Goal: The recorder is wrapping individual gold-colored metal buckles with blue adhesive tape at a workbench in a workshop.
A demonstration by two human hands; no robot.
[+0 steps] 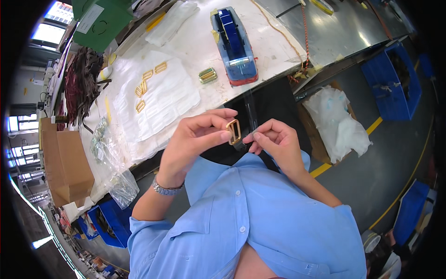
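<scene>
Head view, frame centre: left hand (195, 139) pinches a gold rectangular buckle (233, 131). Right hand (274, 142) grips clear tape (251, 111) beside it, below the blue tape dispenser (234, 44).

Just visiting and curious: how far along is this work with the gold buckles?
Nothing clearly finished shows. In hand: the left hand holds one gold buckle, while the right hand pulls clear tape against it. Left: loose buckles on the white sheet.

Left hand (193, 142) fingers pinch gold buckle (233, 131); right hand (274, 142) touching it.
</scene>
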